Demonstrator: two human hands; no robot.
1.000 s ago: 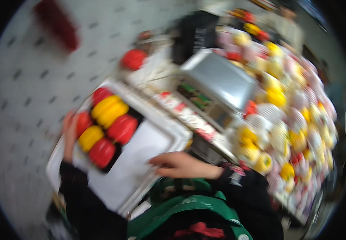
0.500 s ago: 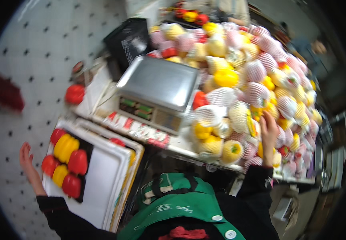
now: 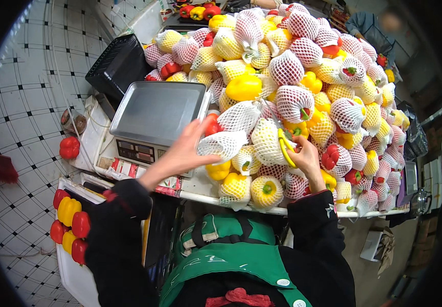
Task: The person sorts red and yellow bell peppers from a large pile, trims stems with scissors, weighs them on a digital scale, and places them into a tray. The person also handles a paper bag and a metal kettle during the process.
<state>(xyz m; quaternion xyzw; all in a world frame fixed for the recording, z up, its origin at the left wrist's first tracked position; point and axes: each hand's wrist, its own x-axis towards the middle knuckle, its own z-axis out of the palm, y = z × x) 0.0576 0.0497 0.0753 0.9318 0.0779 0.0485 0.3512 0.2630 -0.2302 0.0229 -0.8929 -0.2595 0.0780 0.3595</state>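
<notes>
Right grip (image 3: 307,157) is holding a yellow-handled tool (image 3: 284,145), which is sticking out at 10 o'clock; can't tell its exact kind. Left grip (image 3: 182,152), at 9 o'clock from the right one, is hanging wide, thumb and fingers spread, nothing seen between them. At its 3 o'clock a white foam net (image 3: 225,144) is sitting right by the thumb; contact unclear. Netted peppers (image 3: 288,68), red and yellow, are heaping up at 12 to 4 o'clock around the right grip, covering most of the white surface (image 3: 216,199). At 11 o'clock from the left grip a scale (image 3: 159,108) is standing, and a black crate (image 3: 118,66) is leaning beyond it. At 8 o'clock six bare peppers (image 3: 69,211), four red, two yellow, are lying in a white tray (image 3: 75,279). At 1 o'clock, far side, a co-worker's sleeve (image 3: 369,28) is showing.
</notes>
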